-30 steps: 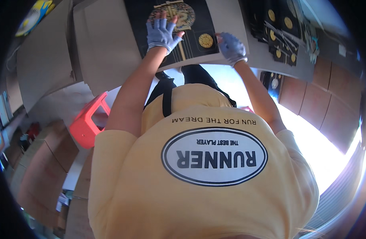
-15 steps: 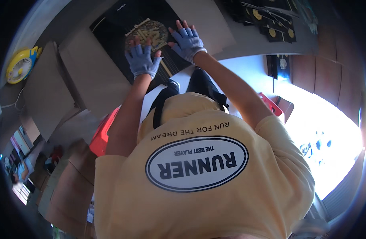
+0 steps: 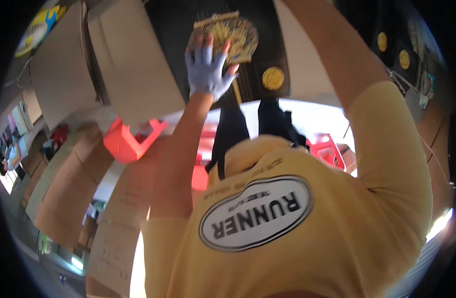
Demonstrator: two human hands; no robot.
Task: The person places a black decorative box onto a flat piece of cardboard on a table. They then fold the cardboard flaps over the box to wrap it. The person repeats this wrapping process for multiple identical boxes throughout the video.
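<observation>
My left hand (image 3: 208, 72), in a pale blue-grey fingerless glove, lies open with its fingers spread. It rests on a round, ornate gold design (image 3: 243, 37) on a flat black sheet (image 3: 171, 27). Part of that design is hidden under the fingers. A gold disc (image 3: 273, 78) shows at the sheet's near right, beside the design. My right forearm (image 3: 320, 35) reaches up past the top edge of the view, so my right hand is out of sight.
More black pieces with gold discs (image 3: 382, 42) are at the far right. Brown cardboard sheets (image 3: 131, 54) cover the left side, with a yellow and blue fan (image 3: 37, 32) behind. Red plastic stools (image 3: 126, 141) stand below. A person (image 3: 12, 156) is visible at the far left edge.
My right hand has left the black sheet and gone up out of view. The left hand stays on the gold design. My view has shifted, and the gold disc on the sheet now shows.
</observation>
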